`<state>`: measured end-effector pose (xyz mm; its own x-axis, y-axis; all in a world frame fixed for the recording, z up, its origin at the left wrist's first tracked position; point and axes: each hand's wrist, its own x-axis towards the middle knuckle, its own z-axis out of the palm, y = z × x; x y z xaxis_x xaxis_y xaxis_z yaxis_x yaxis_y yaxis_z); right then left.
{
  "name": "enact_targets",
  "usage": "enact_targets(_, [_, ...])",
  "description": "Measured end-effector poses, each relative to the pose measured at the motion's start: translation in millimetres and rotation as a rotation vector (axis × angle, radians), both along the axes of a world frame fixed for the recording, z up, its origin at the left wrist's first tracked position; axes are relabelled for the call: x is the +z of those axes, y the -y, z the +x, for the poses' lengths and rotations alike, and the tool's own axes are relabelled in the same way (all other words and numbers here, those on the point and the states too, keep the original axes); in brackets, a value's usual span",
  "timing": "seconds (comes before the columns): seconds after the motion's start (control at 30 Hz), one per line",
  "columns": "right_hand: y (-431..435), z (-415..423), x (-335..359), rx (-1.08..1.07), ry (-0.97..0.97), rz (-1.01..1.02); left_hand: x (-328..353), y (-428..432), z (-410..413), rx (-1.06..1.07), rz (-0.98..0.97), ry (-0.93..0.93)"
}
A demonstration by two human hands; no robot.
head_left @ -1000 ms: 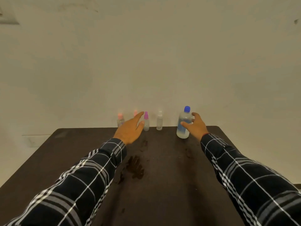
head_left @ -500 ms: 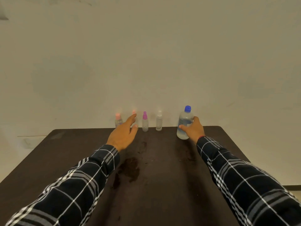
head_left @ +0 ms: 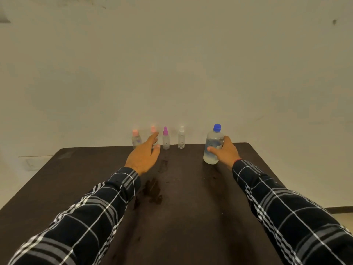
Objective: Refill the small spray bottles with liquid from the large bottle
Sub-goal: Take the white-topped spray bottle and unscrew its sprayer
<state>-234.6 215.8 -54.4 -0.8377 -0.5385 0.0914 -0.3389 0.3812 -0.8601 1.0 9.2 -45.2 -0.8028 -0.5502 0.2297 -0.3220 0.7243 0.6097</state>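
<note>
Several small spray bottles line the far edge of the dark table (head_left: 191, 217): a pink-capped one (head_left: 136, 139), an orange-capped one (head_left: 153, 130) mostly hidden behind my left hand, a purple-capped one (head_left: 165, 138) and a white one (head_left: 181, 137). My left hand (head_left: 144, 154) reaches out with fingers extended, its fingertips at the orange-capped bottle. The large clear bottle with a blue cap (head_left: 213, 145) stands upright at the far right. My right hand (head_left: 224, 153) grips its lower body, thumb in front and fingers round the back.
Dark wet stains (head_left: 152, 190) mark the table's middle, with smaller spots further back. A plain wall rises right behind the bottles. The table's right edge lies close to the large bottle.
My left hand has drifted leftward from the purple-capped bottle to the orange-capped one. My right hand has closed round the large bottle, which stays upright on the table.
</note>
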Motion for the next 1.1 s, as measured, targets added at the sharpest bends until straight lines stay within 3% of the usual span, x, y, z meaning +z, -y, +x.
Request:
enact_targets(0.37, [-50, 37, 1, 0.159, -0.028, -0.006, 12, -30, -33, -0.013, -0.03, 0.048])
enact_targets(0.7, [-54, 43, 0, 0.21, -0.027, -0.004, 6, -17, -136, 0.107, 0.139, -0.013])
enact_targets(1.1, [-53, 37, -9, 0.269, -0.026, 0.044, -28, -2, -180, 0.238, 0.217, -0.044])
